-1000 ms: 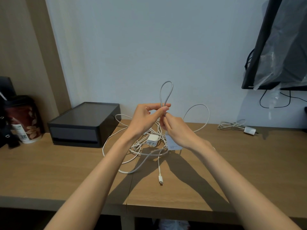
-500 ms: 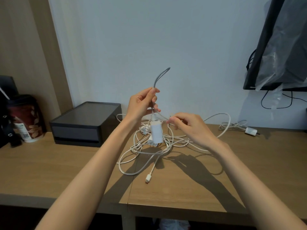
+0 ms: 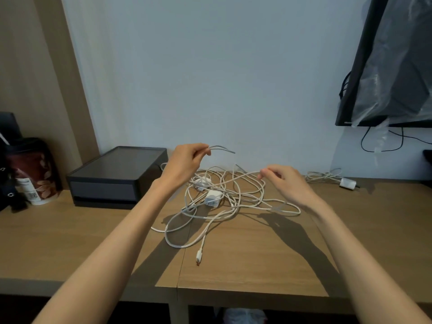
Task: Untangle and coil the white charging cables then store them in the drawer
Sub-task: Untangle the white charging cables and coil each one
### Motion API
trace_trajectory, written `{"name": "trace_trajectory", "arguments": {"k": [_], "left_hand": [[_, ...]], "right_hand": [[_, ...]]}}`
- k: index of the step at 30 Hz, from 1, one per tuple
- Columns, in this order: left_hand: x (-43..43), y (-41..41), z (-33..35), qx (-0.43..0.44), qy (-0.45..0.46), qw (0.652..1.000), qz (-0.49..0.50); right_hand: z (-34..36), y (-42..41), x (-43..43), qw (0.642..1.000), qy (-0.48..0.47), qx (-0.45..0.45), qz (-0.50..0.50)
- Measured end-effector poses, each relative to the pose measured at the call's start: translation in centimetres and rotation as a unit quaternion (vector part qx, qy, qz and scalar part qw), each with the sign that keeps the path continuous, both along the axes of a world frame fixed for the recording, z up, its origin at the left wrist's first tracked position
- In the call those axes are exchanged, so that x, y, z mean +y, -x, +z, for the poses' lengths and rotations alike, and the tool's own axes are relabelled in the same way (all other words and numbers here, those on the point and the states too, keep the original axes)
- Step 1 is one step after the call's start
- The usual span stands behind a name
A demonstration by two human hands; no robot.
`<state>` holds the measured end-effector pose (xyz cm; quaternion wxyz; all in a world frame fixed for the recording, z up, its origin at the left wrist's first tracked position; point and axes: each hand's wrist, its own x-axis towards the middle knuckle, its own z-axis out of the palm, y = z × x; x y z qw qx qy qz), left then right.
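Cable tangle fills the counter centre. From it, drawer box blocks ten o'clock, spare charger two o'clock; four and eight lie bare.

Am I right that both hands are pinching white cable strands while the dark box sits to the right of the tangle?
Not quite: the head view shows the dark box to the left of the tangle, not the right. The left hand and right hand do each pinch a strand.
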<state>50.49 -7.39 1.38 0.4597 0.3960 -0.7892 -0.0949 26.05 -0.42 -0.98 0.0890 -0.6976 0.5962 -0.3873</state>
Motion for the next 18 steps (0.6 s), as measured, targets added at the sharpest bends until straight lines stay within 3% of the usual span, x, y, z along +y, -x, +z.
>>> {"name": "trace_trajectory", "arguments": {"k": [3,9,12,18], "left_hand": [[-0.1,1.2,-0.3,-0.008,-0.061,0.998,-0.023],[1.2,2.6,-0.3,0.137,-0.223,0.956,-0.133],[1.8,3.6,-0.4,0.146,-0.221,0.953,-0.147],[1.8,4.8,-0.2,0.077,-0.146,0.979,-0.119]], "right_hand": [[-0.3,-1.7,0.2,0.998,-0.017,0.039,0.047],[1.3,-2.8,0.2,0.993,-0.007,0.060,0.103],[2.4,-3.1,0.1,0.990,0.006,0.075,0.118],[3.6,-3.3,0.0,0.988,0.042,0.093,0.113]]}}
